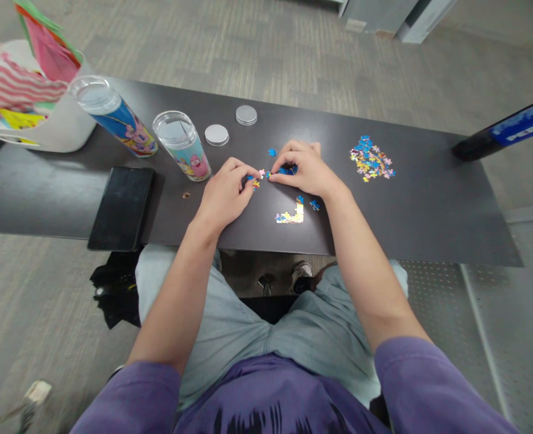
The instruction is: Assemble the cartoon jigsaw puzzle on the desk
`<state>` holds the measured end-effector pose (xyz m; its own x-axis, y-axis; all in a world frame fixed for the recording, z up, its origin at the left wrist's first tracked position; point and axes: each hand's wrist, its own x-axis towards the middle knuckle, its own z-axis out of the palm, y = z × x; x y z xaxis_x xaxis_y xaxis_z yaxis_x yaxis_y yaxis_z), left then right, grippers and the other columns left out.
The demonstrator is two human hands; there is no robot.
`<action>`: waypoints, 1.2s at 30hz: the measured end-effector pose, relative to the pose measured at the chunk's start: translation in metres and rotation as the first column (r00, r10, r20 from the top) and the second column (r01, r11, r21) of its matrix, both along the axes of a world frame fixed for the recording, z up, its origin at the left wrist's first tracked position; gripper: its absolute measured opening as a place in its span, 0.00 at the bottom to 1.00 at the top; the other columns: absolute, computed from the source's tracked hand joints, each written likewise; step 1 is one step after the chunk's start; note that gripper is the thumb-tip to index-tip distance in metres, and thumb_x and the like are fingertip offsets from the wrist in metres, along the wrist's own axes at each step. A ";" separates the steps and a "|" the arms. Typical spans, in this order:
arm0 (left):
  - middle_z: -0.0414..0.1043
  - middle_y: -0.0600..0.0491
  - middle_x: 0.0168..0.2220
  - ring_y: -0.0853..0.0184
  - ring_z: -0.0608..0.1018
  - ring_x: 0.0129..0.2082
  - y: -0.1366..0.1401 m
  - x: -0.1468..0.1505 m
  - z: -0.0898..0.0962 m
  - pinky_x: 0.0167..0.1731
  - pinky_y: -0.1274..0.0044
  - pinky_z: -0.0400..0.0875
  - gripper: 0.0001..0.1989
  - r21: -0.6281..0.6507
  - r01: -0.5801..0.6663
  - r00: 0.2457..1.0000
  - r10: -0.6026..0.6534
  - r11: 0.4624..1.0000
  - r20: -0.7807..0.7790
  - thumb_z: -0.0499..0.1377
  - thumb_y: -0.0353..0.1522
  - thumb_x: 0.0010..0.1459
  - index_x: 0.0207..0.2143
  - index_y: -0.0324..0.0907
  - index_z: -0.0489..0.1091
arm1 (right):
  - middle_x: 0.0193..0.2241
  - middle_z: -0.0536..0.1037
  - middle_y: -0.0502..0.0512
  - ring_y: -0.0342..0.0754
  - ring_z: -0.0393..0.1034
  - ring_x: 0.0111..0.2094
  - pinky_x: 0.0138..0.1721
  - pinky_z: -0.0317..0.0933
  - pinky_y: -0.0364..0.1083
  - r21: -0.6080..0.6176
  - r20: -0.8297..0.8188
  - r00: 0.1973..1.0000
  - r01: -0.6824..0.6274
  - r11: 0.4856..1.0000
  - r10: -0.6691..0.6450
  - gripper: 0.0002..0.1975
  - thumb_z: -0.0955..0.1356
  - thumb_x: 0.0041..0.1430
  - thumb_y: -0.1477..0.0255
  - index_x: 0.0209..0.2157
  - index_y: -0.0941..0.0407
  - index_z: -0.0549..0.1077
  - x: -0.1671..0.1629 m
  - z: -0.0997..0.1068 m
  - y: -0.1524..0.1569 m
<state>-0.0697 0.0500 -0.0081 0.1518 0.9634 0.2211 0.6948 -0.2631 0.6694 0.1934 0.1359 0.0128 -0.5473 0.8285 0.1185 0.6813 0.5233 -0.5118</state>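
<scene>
My left hand (227, 196) is closed in a pinch, thumb and forefinger at a small cluster of jigsaw pieces (256, 184) on the dark table. Facing it, my right hand (305, 169) pinches a small blue puzzle piece (268, 175) at the edge of that cluster. More blue pieces lie partly hidden under the right palm. One loose blue piece (272, 152) rests just beyond the fingers. Nearer me sits a joined L-shaped strip of puzzle pieces (299, 212), with another blue piece (314, 205) to its right.
A pile of loose puzzle pieces (371, 160) lies to the right. On the left stand two clear-topped printed canisters (187, 154) (126, 123), two round lids (216, 135) (246, 115), a black tablet (121, 208) and a white basket (74, 129). A dark blue cylinder (505, 129) stands far right.
</scene>
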 end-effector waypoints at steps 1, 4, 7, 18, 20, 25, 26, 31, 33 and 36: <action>0.84 0.49 0.55 0.62 0.76 0.36 0.000 0.000 0.000 0.47 0.65 0.78 0.16 -0.002 -0.004 1.000 0.004 1.000 0.002 0.66 0.26 0.76 0.55 0.50 0.91 | 0.56 0.86 0.57 0.67 0.79 0.62 0.76 0.61 0.73 -0.005 -0.002 1.000 0.000 1.000 0.000 0.08 0.86 0.73 0.65 0.43 0.46 0.87 0.000 -0.001 0.001; 0.84 0.49 0.54 0.62 0.77 0.36 0.000 0.000 0.000 0.47 0.65 0.78 0.16 -0.006 0.002 1.000 -0.002 1.000 0.006 0.66 0.26 0.75 0.56 0.50 0.90 | 0.52 0.88 0.55 0.65 0.80 0.58 0.75 0.63 0.72 -0.012 -0.002 1.000 -0.005 1.000 0.005 0.11 0.86 0.72 0.66 0.42 0.45 0.85 0.002 -0.001 0.003; 0.84 0.49 0.54 0.62 0.77 0.36 0.000 -0.001 0.001 0.47 0.65 0.78 0.16 -0.015 0.020 1.000 -0.020 1.000 0.013 0.66 0.27 0.74 0.57 0.49 0.91 | 0.44 0.88 0.52 0.63 0.82 0.52 0.75 0.64 0.71 -0.008 -0.027 1.000 0.000 1.000 0.000 0.13 0.86 0.72 0.68 0.40 0.46 0.82 0.003 -0.001 0.002; 0.84 0.49 0.53 0.62 0.78 0.38 0.000 -0.004 0.003 0.49 0.66 0.80 0.14 -0.023 0.054 0.997 -0.053 0.998 0.047 0.68 0.30 0.75 0.57 0.48 0.91 | 0.43 0.88 0.54 0.59 0.82 0.45 0.54 0.79 0.60 -0.120 -0.459 0.874 0.120 0.985 -0.162 0.25 0.87 0.67 0.40 0.46 0.45 0.87 0.014 -0.005 0.020; 0.84 0.48 0.54 0.62 0.77 0.39 0.000 -0.004 0.002 0.50 0.65 0.81 0.13 -0.012 0.053 0.998 -0.053 0.999 0.045 0.69 0.30 0.75 0.56 0.47 0.91 | 0.41 0.87 0.54 0.61 0.83 0.46 0.53 0.80 0.62 -0.152 -0.524 0.825 0.154 0.976 -0.212 0.31 0.88 0.62 0.34 0.44 0.44 0.85 0.017 -0.004 0.024; 0.84 0.47 0.57 0.64 0.77 0.37 -0.001 -0.005 0.002 0.51 0.66 0.83 0.08 0.003 0.045 0.998 -0.045 0.999 0.045 0.71 0.31 0.73 0.50 0.46 0.91 | 0.37 0.84 0.52 0.61 0.84 0.45 0.51 0.82 0.63 -0.178 -0.619 0.724 0.248 0.952 -0.304 0.38 0.89 0.55 0.29 0.41 0.43 0.79 0.023 -0.004 0.031; 0.84 0.47 0.57 0.64 0.77 0.37 -0.001 -0.005 0.002 0.51 0.66 0.83 0.08 0.006 0.048 0.998 -0.048 0.999 0.048 0.71 0.31 0.73 0.50 0.46 0.91 | 0.37 0.84 0.52 0.60 0.84 0.44 0.51 0.82 0.63 -0.175 -0.629 0.716 0.248 0.953 -0.302 0.38 0.89 0.55 0.29 0.41 0.43 0.79 0.024 -0.005 0.032; 0.86 0.47 0.55 0.62 0.80 0.39 -0.002 -0.007 0.005 0.49 0.66 0.81 0.06 -0.013 0.083 0.995 -0.082 0.996 0.059 0.73 0.31 0.71 0.49 0.47 0.90 | 0.34 0.81 0.50 0.60 0.83 0.42 0.47 0.80 0.63 -0.202 -0.611 0.730 0.229 0.952 -0.305 0.40 0.88 0.54 0.26 0.40 0.44 0.76 0.027 -0.009 0.031; 0.88 0.48 0.52 0.61 0.82 0.40 -0.002 -0.008 0.006 0.49 0.66 0.81 0.06 -0.024 0.090 0.994 -0.088 0.996 0.064 0.72 0.32 0.72 0.49 0.48 0.89 | 0.33 0.80 0.50 0.59 0.81 0.41 0.45 0.78 0.61 -0.221 -0.596 0.741 0.219 0.950 -0.310 0.40 0.88 0.54 0.26 0.39 0.44 0.76 0.028 -0.010 0.029; 0.91 0.51 0.48 0.59 0.83 0.41 -0.002 -0.008 0.007 0.50 0.65 0.81 0.07 -0.062 0.099 0.991 -0.093 0.993 0.098 0.70 0.32 0.73 0.50 0.49 0.87 | 0.33 0.81 0.50 0.57 0.78 0.38 0.43 0.77 0.60 -0.240 -0.575 0.768 0.171 0.955 -0.282 0.41 0.88 0.51 0.26 0.38 0.44 0.77 0.026 -0.011 0.025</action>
<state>-0.0777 0.0479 -0.0010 0.2255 0.9584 0.1749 0.6008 -0.2781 0.7494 0.2193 0.1611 0.0020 -0.2050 0.9563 0.2084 0.2969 0.2636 -0.9178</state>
